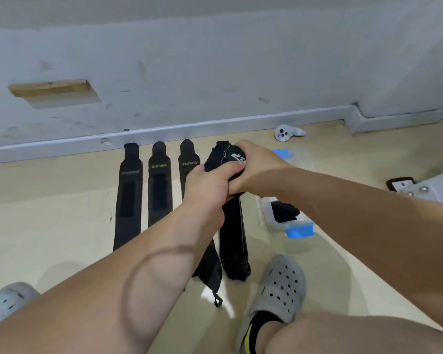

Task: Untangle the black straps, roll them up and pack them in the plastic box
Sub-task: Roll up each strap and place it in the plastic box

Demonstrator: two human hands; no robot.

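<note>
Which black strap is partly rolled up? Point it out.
The row's rightmost strap: left hand and right hand grip its far end, wound into a roll; the other straps lie flat.

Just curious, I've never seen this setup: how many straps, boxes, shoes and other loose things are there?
Flat straps: 3
Half-rolled strap: 1
Box: 1
Black bundle in box: 1
Controller: 1
Shoes: 2
Blue tape patches: 2
Total: 11
</note>
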